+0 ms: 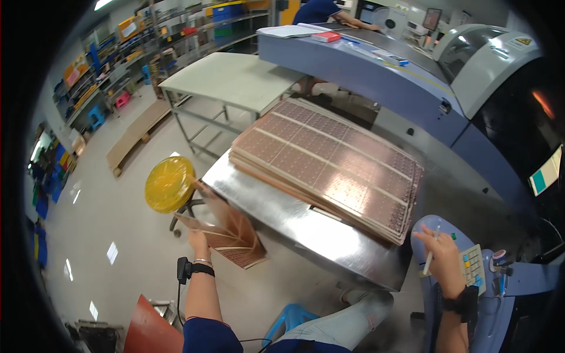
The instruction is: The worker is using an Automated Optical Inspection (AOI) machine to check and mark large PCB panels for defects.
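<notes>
My left hand point(199, 240) is closed on the edge of a copper-coloured circuit board panel point(242, 252), held tilted beside the metal table. A second copper shape stands against it; whether that is another panel or a reflection I cannot tell. My right hand point(445, 262) pinches a slim white pen point(429, 262) above the machine's blue-grey console, next to a keypad point(472, 266). Between my hands, a stack of copper circuit board panels point(329, 162) lies on the shiny metal table point(282, 217), touched by neither hand.
A yellow-covered stool point(169, 184) stands left of the metal table. Beyond it is a pale worktable point(232, 79). The large blue-grey machine point(365, 70) runs along the right, with another person point(318, 10) at its far side. A blue stool point(289, 317) is by my legs.
</notes>
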The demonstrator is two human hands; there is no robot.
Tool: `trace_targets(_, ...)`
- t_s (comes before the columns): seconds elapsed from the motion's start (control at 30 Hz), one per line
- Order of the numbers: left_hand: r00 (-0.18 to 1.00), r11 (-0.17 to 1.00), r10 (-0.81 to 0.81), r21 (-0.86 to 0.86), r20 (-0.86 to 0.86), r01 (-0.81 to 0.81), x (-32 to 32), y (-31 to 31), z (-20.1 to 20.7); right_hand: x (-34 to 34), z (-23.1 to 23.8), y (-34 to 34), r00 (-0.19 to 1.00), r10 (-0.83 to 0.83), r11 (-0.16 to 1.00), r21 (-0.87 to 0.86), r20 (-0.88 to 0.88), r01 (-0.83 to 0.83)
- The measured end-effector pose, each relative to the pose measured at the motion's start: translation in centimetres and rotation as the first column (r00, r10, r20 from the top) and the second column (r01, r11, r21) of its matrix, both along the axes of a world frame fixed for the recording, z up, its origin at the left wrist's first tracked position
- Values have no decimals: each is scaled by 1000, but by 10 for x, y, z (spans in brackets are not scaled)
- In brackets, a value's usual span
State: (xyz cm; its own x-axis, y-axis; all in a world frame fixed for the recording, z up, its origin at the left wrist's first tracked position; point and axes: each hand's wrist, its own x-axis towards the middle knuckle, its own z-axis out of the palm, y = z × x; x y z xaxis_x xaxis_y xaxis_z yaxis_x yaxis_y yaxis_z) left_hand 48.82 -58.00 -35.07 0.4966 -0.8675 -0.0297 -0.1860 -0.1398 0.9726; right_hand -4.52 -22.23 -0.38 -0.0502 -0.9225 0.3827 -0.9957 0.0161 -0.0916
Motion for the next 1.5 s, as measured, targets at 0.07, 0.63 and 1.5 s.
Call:
trace_targets(0.07,980,997,-68,-45,-187,60,-5,-26,-23,-5,-8,-10,1000,-17,999,28,-10,17)
trace_targets(0.63,936,966,-260,-62,-236,252,-146,32,73,21,-131,-85,995,-96,995,20,-4,96)
trace_targets(1.5,62,571,-705,-513,-707,641,-218,105,274,82,18,70,851,-453,796,-308,267,521)
